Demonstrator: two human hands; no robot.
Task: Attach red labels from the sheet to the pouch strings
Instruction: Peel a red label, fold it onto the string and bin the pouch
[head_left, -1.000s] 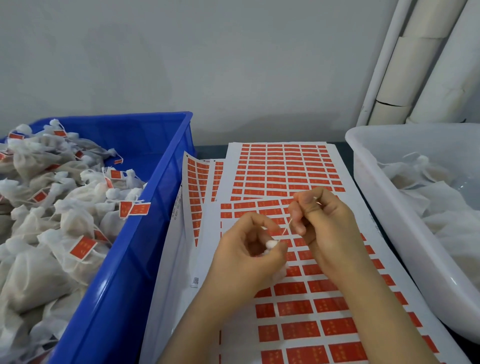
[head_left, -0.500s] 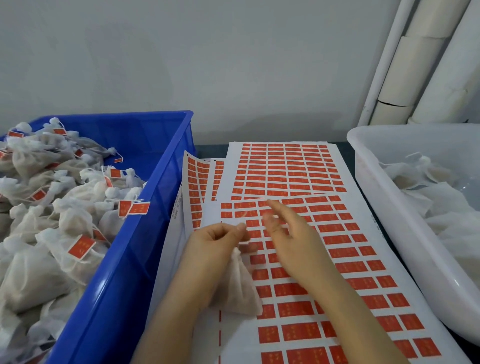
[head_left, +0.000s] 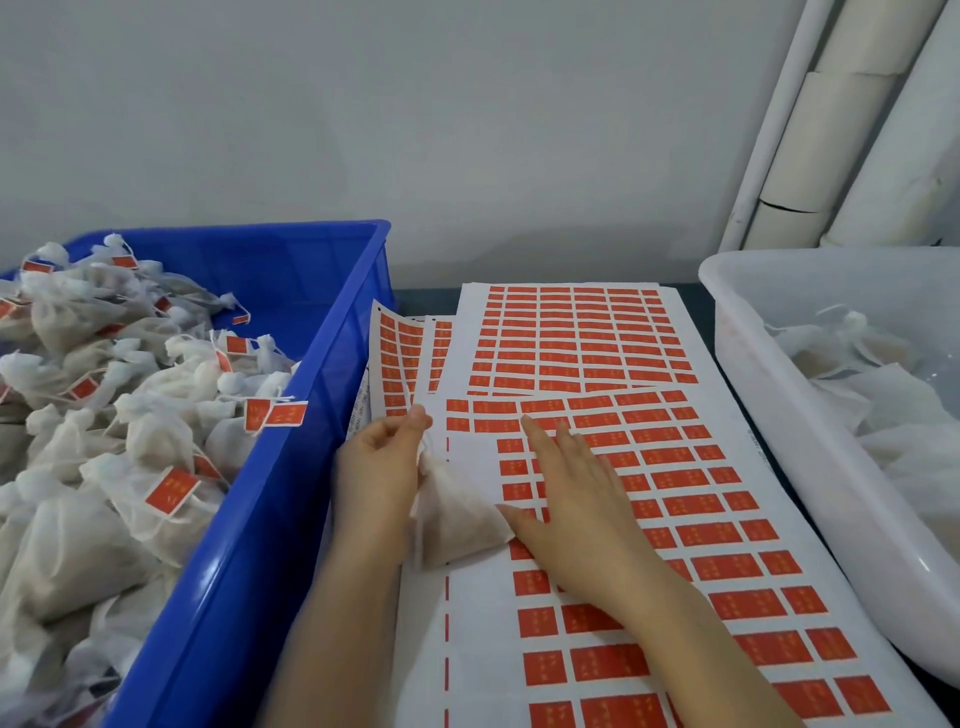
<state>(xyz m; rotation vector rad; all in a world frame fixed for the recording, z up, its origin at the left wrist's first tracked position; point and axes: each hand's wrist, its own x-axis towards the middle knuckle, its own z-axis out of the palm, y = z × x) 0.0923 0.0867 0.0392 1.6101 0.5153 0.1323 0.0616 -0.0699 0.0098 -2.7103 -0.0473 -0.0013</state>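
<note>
The left hand (head_left: 382, 460) is seemingly pinching a pouch (head_left: 460, 519) top; the right hand (head_left: 576, 501) is lying flat, fingers (head_left: 536, 434) straight, on the sheet (head_left: 691, 470).

Label sheets (head_left: 571, 338) lie open between blue crate (head_left: 291, 493) left, white tub (head_left: 821, 457) right.

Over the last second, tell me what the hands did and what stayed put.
The left hand came down from mid-air to the left edge of the label sheet, still gripping the pouch by its neck. The right hand let go and moved forward, its straight fingers now over the red labels. The blue crate and white tub stayed as they were.
</note>
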